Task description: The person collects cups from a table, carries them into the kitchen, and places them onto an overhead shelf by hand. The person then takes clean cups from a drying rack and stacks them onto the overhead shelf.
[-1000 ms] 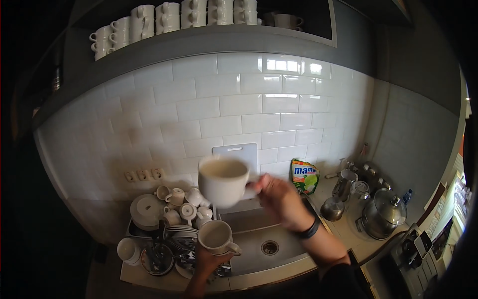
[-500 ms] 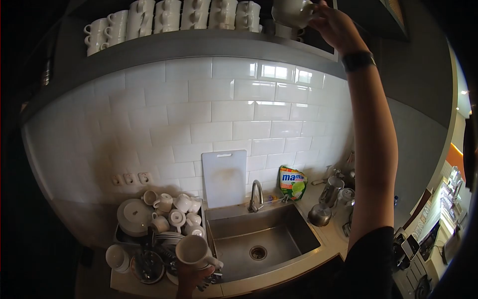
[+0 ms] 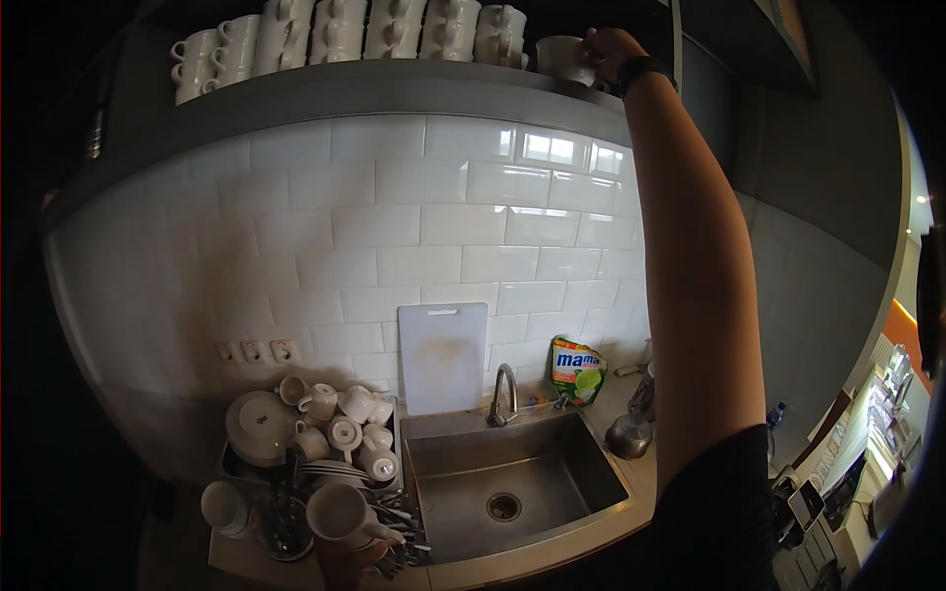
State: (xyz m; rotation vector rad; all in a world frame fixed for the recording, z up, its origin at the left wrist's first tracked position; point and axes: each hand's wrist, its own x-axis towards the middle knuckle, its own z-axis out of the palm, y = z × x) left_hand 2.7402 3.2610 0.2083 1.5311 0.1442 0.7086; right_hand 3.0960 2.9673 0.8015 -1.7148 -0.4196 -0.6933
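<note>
Rounded white ceramic cup (image 3: 562, 61) gripped by curled right hand (image 3: 615, 51), wide-mouthed white ceramic mug (image 3: 337, 522) held in curved left hand (image 3: 345, 565)

A white cup (image 3: 562, 61) stands roughly upright at the shelf (image 3: 414, 91); a white mug (image 3: 337, 516), mouth up, handle toward the sink (image 3: 557, 483), is held low.

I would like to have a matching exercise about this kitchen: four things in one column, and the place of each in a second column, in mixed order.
Things
1. Cutting board
2. Mama pouch
3. Right hand
4. Left hand

Places
A. To the right of the faucet
B. At the lower mug, near the cutlery
C. To the left of the faucet, against the tiles
D. At the upper mug, near shelf height

Pairs: 1-C, 2-A, 3-D, 4-B
</note>
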